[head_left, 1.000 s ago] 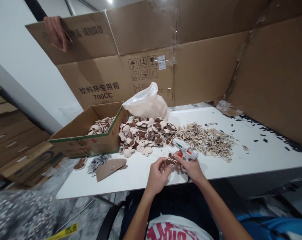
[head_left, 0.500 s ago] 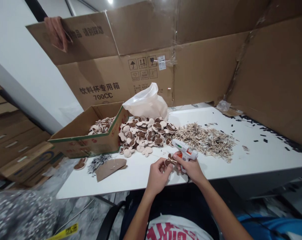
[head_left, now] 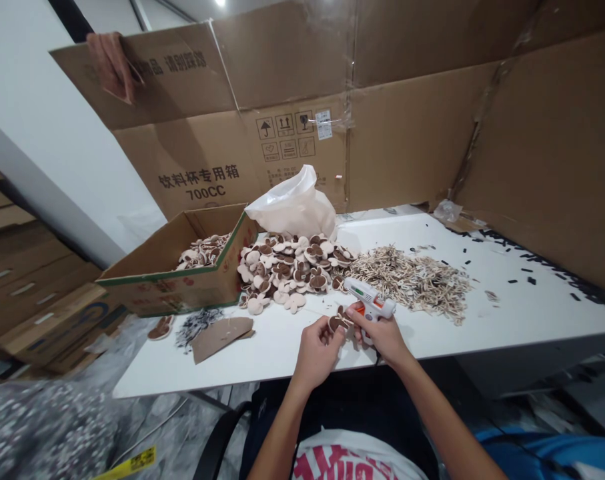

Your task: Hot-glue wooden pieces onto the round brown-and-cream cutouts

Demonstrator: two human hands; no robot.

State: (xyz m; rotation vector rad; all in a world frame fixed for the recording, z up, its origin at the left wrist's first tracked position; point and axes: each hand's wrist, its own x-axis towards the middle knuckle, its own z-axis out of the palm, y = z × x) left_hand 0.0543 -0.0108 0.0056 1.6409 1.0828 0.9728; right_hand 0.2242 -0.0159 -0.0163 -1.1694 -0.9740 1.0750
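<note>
Between thumb and fingers, my left hand (head_left: 319,348) pinches a brown and cream bunny-shaped felt piece (head_left: 338,323) over the table's front part. A small pale bow seems to lie across it. My right hand (head_left: 381,338) is wrapped round a white and orange hot glue gun (head_left: 368,300), its nozzle end tilted up and to the left. The right fingertips come close to the felt piece; whether they touch it I cannot tell. Behind my hands spreads a heap of similar felt pieces (head_left: 287,270), with a pile of thin cream bows or cords (head_left: 417,280) to its right.
At the left, an open carton (head_left: 172,293) holds more felt pieces. A white plastic bag (head_left: 295,207) leans behind the heap. Brown cardboard scraps (head_left: 222,337) and dark shreds (head_left: 195,327) lie front left. Small black pieces (head_left: 529,280) are scattered right. Tall cardboard walls (head_left: 412,127) enclose the back.
</note>
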